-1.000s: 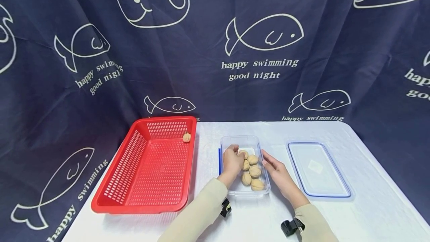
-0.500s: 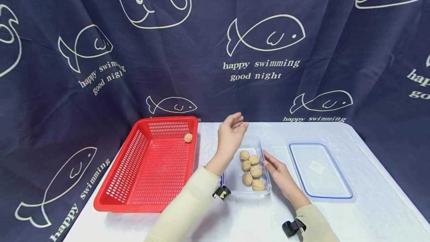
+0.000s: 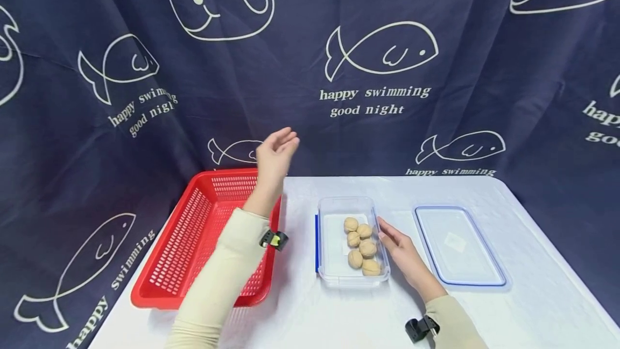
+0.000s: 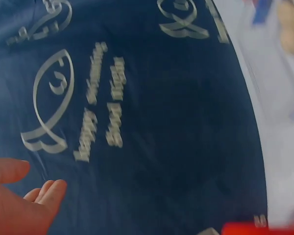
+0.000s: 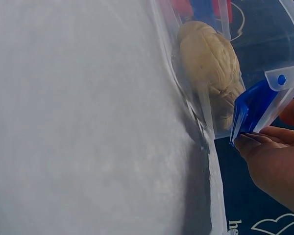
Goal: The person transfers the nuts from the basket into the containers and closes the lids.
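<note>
My left hand (image 3: 275, 158) is raised above the far right corner of the red plastic basket (image 3: 164, 246), empty, with fingers apart from the thumb. In the left wrist view, the fingers (image 4: 50, 198) point out over the dark cloth. My right hand (image 3: 404, 252) holds the right side of a clear plastic food container (image 3: 333, 255), its thumb at the rim. From the right wrist, the fingertips (image 5: 255, 139) show at a blue latch (image 5: 255, 107) on that side. Several walnuts (image 3: 367, 248) lie in the container's right half. My left forearm hides part of the basket.
To the right, a clear lid (image 3: 455, 241) with a blue seal lies flat on the white-covered table (image 3: 484, 316). Another blue latch (image 3: 317, 244) hangs at the container's left side. Behind the table hangs a dark blue cloth (image 3: 290, 85) printed with fish.
My left hand has lifted out of the container, rising and moving left until over the basket's far corner. The walnut there is now out of sight. My right hand stays at the container.
</note>
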Tool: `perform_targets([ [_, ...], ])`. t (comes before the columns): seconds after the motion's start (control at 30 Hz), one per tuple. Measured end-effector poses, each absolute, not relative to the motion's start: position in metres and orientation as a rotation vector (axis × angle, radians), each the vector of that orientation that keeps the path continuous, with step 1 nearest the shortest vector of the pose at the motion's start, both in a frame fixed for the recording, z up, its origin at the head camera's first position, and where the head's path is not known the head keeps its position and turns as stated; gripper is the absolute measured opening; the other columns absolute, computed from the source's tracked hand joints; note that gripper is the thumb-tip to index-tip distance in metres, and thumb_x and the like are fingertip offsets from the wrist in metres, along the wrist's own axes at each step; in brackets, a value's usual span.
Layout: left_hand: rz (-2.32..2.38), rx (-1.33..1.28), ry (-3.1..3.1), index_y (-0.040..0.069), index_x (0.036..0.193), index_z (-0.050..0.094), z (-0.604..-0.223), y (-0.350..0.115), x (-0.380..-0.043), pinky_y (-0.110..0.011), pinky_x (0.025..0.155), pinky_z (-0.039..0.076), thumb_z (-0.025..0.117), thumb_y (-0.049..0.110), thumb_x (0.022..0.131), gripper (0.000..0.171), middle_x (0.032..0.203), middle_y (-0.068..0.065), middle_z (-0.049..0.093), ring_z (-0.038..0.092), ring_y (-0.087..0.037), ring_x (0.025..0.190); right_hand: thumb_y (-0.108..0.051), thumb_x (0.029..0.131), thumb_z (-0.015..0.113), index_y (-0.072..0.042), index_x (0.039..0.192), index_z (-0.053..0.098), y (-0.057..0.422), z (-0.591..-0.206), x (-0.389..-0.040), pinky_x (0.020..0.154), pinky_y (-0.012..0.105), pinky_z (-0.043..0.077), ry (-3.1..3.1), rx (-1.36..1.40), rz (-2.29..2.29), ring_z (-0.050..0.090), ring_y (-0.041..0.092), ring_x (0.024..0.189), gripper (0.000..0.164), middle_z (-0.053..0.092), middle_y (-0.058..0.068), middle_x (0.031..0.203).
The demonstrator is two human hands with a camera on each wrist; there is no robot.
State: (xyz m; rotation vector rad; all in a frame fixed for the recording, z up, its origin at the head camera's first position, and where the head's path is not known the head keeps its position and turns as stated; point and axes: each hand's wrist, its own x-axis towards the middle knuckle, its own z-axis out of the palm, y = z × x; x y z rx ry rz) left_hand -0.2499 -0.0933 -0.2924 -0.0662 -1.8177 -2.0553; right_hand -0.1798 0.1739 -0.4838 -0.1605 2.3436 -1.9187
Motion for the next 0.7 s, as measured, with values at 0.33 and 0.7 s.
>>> perform_targets([
  [0.33, -1.986, 0.174, -1.875, -0.005, 0.127, 0.058, -0.323, -0.162, -0.276, -0.025, 0.094, 0.048, 0.063, -0.001, 0.090, 0.037, 0.124, -0.023, 0.061, 0.062, -0.024, 0.111, -0.017, 0.103, 0.044, -0.002, 0.149, 0.029, 0.174, -0.481, -0.179, 0.116, 0.046, 0.014, 2.337, -0.172, -1.920, 0.018, 0.034, 0.143, 0.051, 0.025, 0.016, 0.155],
  [0.7, -1.915, 0.496, -1.958, -0.006, 0.122, 0.060, -0.394, -0.195, -0.296, -0.025, 0.089, 0.049, 0.064, 0.002, 0.090, 0.033, 0.118, -0.024, 0.063, 0.062, -0.011, 0.094, -0.018, 0.103, 0.044, -0.003, 0.149, 0.029, 0.174, -0.484, -0.179, 0.116, 0.045, 0.014, 2.341, -0.155, -1.922, 0.018, 0.033, 0.143, 0.051, 0.024, 0.015, 0.156],
])
